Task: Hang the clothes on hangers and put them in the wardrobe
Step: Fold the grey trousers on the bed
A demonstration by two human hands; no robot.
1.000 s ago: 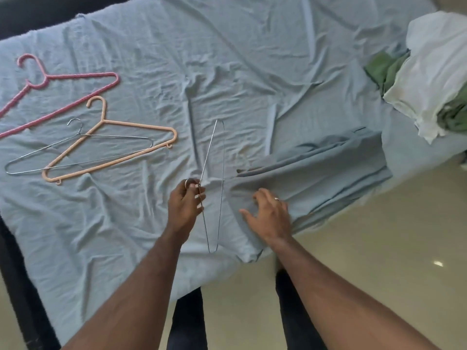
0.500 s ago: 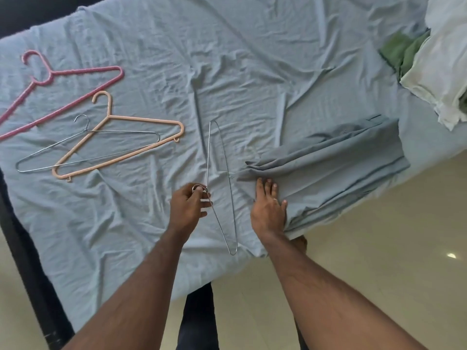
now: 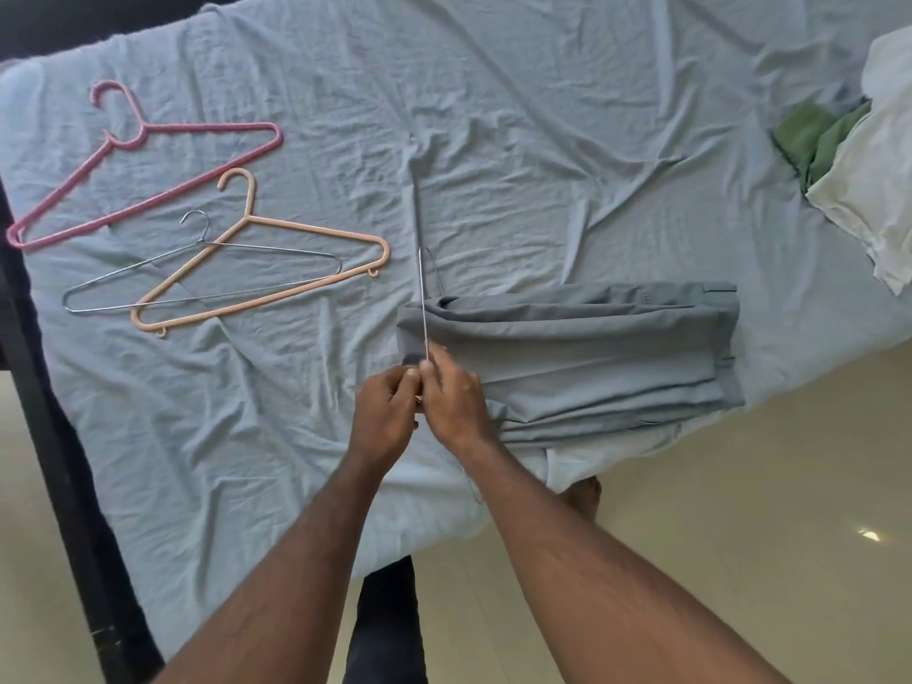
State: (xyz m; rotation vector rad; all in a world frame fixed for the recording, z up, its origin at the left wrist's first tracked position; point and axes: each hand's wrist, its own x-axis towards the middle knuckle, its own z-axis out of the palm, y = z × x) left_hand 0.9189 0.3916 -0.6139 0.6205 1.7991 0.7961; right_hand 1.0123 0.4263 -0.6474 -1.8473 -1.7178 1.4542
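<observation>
Seen from the head camera, a wire hanger (image 3: pixel 423 308) is gripped at its near end by both hands, the left hand (image 3: pixel 384 417) and right hand (image 3: pixel 451 406) curled round it side by side. Its far end is stood over the left edge of folded grey trousers (image 3: pixel 582 357) laid on a bed (image 3: pixel 493 140). A pink hanger (image 3: pixel 148 155), a peach hanger (image 3: pixel 276 269) and a second wire hanger (image 3: pixel 197 274) are spread to the left; white and green clothes (image 3: pixel 868 180) are heaped at far right.

Rumpled blue bedsheet (image 3: pixel 493 140), beige floor (image 3: pixel 740 486)
</observation>
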